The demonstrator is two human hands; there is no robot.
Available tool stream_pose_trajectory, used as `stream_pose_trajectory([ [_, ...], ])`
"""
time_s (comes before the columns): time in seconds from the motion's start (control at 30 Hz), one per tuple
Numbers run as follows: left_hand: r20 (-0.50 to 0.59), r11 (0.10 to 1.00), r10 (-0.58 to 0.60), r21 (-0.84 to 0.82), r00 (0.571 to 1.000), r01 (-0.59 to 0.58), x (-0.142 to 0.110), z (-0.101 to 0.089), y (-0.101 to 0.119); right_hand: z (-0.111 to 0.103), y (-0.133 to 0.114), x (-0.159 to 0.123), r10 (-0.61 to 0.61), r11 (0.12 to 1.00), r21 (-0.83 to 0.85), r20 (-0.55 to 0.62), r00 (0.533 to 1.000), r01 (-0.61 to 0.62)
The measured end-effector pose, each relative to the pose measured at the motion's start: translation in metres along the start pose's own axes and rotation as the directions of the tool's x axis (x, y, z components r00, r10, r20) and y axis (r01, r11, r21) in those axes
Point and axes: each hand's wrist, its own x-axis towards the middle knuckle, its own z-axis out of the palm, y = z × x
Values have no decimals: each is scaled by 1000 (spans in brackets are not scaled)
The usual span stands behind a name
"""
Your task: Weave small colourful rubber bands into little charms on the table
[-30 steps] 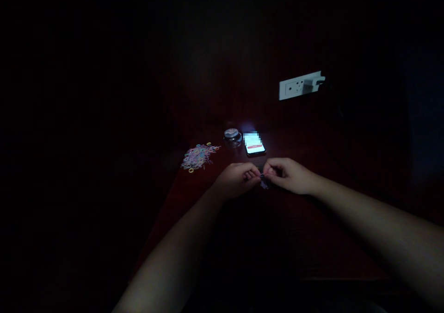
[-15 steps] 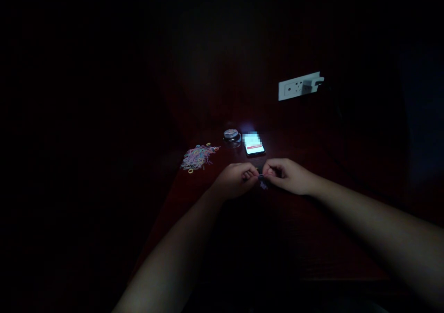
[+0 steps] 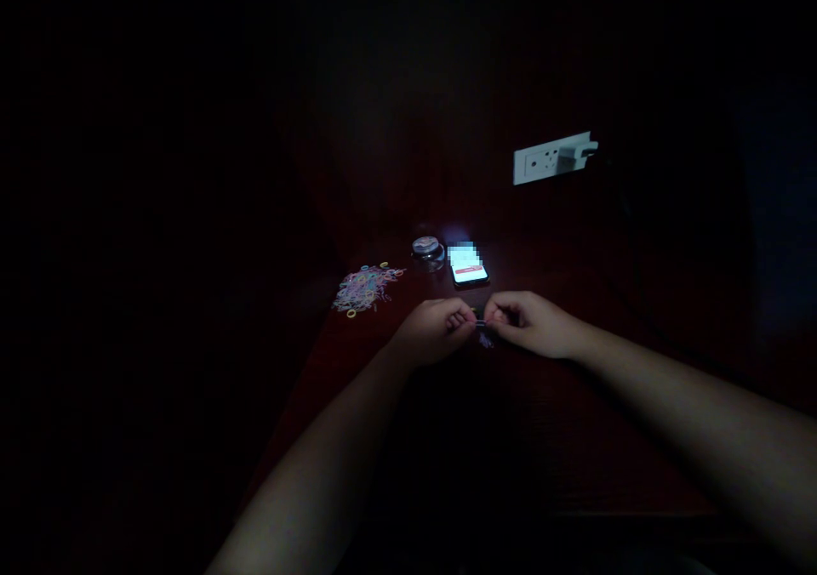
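Observation:
Between my fingertips a small pale rubber band (image 3: pixel 481 322) is stretched sideways. My left hand (image 3: pixel 437 330) is closed, pinching its left end with thumb and forefinger. The right end sits in the pinch of my right hand (image 3: pixel 528 324), also closed. Just below the band, a little cluster of light purple rubber bands (image 3: pixel 486 340) lies on the dark red table. Something small and yellow-green shows behind the fingertips, too dim to make out. To the left of my hands spreads a loose pile of coloured rubber bands (image 3: pixel 365 288), pink, purple, blue and yellow.
Beyond my hands a phone (image 3: pixel 469 264) with a lit screen lies on the table (image 3: pixel 574 439). Beside it stands a small clear round container (image 3: pixel 428 253) with a lid. A white power socket (image 3: pixel 554 158) with a plug is on the wall. The surroundings are very dark.
The view has shifted very slightly. Both hands keep their pinch, and the band between them looks pulled a touch wider.

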Motion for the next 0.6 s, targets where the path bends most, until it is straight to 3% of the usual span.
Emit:
stream_pose_trajectory([
  [0.6, 22, 1000, -26, -8, 999, 26, 0, 0, 1, 0, 0, 2, -10, 1000, 6, -30, 1000, 10],
])
